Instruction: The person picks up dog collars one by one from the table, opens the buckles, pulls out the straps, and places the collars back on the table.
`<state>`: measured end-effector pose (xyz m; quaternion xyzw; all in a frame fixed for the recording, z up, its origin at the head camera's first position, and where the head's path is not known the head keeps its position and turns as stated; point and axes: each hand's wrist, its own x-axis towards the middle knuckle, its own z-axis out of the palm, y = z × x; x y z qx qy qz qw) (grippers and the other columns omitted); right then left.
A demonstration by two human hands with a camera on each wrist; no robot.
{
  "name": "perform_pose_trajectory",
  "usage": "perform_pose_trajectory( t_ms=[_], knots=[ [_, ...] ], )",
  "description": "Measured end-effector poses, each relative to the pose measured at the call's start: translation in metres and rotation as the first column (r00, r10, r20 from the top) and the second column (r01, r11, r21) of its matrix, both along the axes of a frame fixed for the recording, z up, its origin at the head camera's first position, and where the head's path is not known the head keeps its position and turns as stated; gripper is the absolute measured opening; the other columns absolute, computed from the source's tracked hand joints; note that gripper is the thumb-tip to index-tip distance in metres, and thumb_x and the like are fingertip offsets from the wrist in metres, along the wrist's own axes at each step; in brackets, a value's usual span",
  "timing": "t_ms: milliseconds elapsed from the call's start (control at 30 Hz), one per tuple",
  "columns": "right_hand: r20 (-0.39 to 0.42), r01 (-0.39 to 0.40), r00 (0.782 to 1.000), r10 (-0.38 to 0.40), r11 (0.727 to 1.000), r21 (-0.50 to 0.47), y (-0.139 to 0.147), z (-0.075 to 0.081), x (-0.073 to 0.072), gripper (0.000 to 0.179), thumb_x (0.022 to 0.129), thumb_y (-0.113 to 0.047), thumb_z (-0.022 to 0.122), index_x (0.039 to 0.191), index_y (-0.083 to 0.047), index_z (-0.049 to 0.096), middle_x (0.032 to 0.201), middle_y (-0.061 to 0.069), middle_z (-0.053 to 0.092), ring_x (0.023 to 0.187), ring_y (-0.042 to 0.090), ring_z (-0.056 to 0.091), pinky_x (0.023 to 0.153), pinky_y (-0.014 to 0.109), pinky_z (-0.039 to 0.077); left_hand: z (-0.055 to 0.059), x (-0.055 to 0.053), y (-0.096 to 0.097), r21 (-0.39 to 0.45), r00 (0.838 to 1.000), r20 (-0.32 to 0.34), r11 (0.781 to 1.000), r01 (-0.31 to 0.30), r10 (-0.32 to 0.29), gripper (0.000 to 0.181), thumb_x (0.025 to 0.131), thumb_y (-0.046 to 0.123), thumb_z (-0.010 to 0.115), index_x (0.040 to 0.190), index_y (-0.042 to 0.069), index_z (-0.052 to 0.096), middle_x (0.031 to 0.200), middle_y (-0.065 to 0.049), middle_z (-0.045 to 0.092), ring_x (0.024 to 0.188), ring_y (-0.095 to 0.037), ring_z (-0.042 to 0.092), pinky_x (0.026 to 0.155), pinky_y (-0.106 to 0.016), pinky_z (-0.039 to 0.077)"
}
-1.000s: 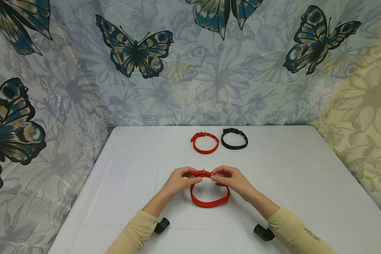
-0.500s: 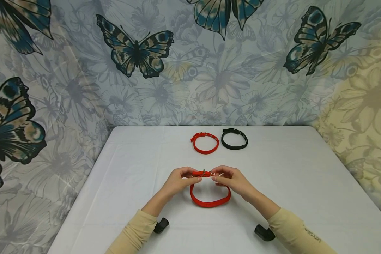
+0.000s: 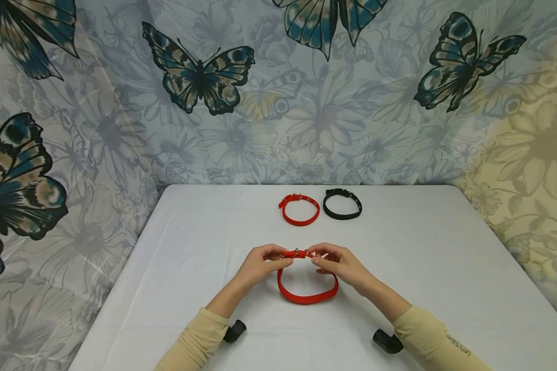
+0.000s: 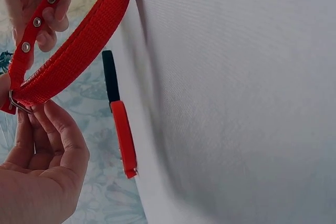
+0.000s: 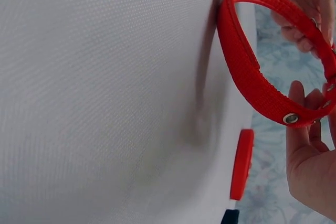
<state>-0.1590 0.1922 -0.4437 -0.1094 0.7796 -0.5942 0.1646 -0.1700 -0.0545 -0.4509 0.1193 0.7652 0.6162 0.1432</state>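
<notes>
A red pet collar [image 3: 308, 299] stands as a loop on the table between the hands, its lower edge close to the cloth. My left hand [image 3: 263, 264] pinches its upper left part, beside the metal buckle [image 4: 20, 103]. With thumb and fingers, my right hand [image 3: 336, 262] pinches the upper right part of the strap. Metal eyelets [image 4: 37, 22] run along the strap in the left wrist view, and one large eyelet [image 5: 290, 118] shows near the right fingers in the right wrist view. The fingertips partly hide the strap where they hold it.
Farther back on the white table [image 3: 204, 232] lie a second red collar [image 3: 300, 223] and a black collar [image 3: 343, 216], side by side. A butterfly-patterned wall covering [image 3: 325, 118] rises behind the table. Black camera mounts [image 3: 387, 341] sit at both wrists.
My right hand has shifted slightly to the right, and the gap between the hands is a little wider. The collar's loop has widened slightly; the two collars behind stay put.
</notes>
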Motion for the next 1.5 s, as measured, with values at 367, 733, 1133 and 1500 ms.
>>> perform_pose_trajectory(
  t_ms=[367, 733, 1133, 1500],
  knots=[
    [0.001, 0.024, 1.0, -0.024, 1.0, -0.013, -0.001, 0.002, -0.002, 0.033, 0.091, -0.027, 0.07, 0.116, -0.005, 0.066, 0.107, 0.017, 0.065, 0.095, 0.031, 0.062, 0.084, 0.035, 0.055, 0.0, 0.001, 0.001, -0.001, 1.0, 0.002, 1.0, 0.001, -0.001, 0.026, 0.084, 0.029, 0.077, 0.103, 0.012, 0.073, 0.085, -0.001, 0.067, 0.086, -0.018, 0.059, 0.072, -0.032, 0.045],
    [-0.058, 0.01, 0.998, -0.007, 0.999, 0.052, -0.005, 0.01, -0.001, 0.026, 0.091, -0.026, 0.071, 0.109, -0.008, 0.067, 0.094, 0.021, 0.066, 0.091, 0.044, 0.061, 0.083, 0.05, 0.05, 0.008, 0.003, 0.004, -0.046, 0.999, -0.033, 0.999, 0.01, -0.012, 0.02, 0.085, 0.019, 0.076, 0.102, 0.01, 0.073, 0.083, -0.002, 0.065, 0.084, -0.02, 0.058, 0.07, -0.032, 0.043],
    [-0.088, -0.018, 0.996, 0.022, 0.999, 0.047, -0.002, 0.008, 0.0, 0.025, 0.093, -0.025, 0.067, 0.113, -0.01, 0.067, 0.108, 0.023, 0.064, 0.092, 0.04, 0.061, 0.084, 0.05, 0.051, 0.005, 0.003, 0.004, -0.022, 0.999, -0.041, 1.0, 0.009, -0.01, 0.022, 0.084, 0.024, 0.077, 0.102, 0.012, 0.073, 0.084, 0.001, 0.066, 0.084, -0.017, 0.058, 0.071, -0.033, 0.045],
    [-0.082, -0.036, 0.996, 0.038, 0.999, 0.024, 0.0, 0.007, 0.0, 0.028, 0.094, -0.024, 0.066, 0.119, -0.01, 0.066, 0.116, 0.022, 0.062, 0.09, 0.029, 0.059, 0.084, 0.038, 0.055, 0.004, 0.002, 0.003, -0.034, 0.999, -0.044, 0.999, -0.009, 0.008, 0.021, 0.086, 0.018, 0.075, 0.102, 0.006, 0.071, 0.083, 0.002, 0.065, 0.083, -0.016, 0.058, 0.072, -0.032, 0.046]
  ],
)
